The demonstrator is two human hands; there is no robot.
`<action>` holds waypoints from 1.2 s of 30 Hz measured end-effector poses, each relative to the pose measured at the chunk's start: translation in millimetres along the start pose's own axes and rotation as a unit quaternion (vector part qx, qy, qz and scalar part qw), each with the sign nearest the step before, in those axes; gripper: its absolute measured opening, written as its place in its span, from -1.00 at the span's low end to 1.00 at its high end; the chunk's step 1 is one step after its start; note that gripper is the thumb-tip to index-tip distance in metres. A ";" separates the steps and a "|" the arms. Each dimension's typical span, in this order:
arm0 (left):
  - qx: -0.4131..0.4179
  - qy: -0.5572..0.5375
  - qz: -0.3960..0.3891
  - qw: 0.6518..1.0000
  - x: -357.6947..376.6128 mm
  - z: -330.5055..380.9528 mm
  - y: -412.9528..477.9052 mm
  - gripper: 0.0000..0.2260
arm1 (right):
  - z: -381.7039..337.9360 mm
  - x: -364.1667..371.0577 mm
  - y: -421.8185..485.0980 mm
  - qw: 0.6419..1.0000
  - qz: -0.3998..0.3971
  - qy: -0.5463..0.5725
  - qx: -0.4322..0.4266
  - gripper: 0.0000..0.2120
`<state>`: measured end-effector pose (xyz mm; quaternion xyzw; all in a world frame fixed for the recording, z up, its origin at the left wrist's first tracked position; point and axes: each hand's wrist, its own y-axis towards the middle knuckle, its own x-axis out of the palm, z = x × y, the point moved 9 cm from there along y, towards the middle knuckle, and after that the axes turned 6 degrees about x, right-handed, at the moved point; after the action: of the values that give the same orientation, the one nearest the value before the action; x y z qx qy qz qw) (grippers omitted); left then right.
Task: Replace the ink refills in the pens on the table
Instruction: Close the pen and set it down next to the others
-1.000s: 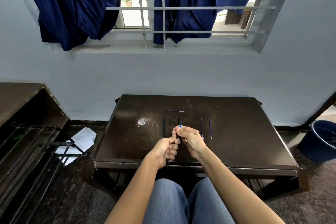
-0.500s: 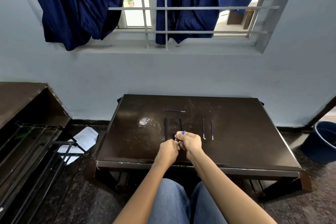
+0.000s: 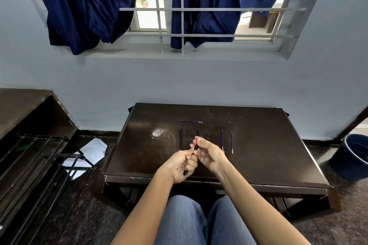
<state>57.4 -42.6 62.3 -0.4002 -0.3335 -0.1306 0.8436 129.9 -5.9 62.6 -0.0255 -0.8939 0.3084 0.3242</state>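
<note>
- Left hand [image 3: 182,163] has its fingers curled round the lower part of a black held pen [image 3: 196,147], just above the near part of the table [image 3: 268,155].
- Right hand [image 3: 211,154] pinches that pen's upper end with thumb and fingertips.
- A tiny blue bit [image 3: 201,137] pokes out at the right fingertips. It is too small to tell whether it is a refill end.
- The held pen is tilted, top end away from the person.
- Loose pen [image 3: 181,139], black, lies flat on the table just beyond the left hand.
- Second pen [image 3: 198,131], black, is partly hidden behind the right hand's fingers.
- Inner refill [image 3: 222,140] and outer refill [image 3: 231,142] lie side by side, not touching, to the right of the hands.
- Crosswise refill [image 3: 191,121] lies farther back.
- Blue bucket [image 3: 352,157] stands on the floor to the right, and papers [image 3: 93,149] lie on the floor to the left.
</note>
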 end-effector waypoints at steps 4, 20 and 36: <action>0.051 0.080 0.026 0.995 -3.3 6.0 -1.9 -0.71 | -2.6 7.1 -1.1 0.998 -0.061 -0.015 0.023 -0.81; 0.144 0.323 0.133 0.926 -11.2 28.8 -3.2 -0.69 | -5.8 -2.5 6.6 0.996 -0.041 -0.073 0.013 -0.78; 0.200 0.379 0.139 0.893 -16.1 32.7 -0.4 -0.73 | -6.7 -5.7 15.7 0.996 -0.052 -0.075 0.008 -0.70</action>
<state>30.3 -18.7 66.7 -0.1854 0.0519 -0.0845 0.9777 136.0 9.0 54.5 0.0468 -0.9133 0.2999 0.2716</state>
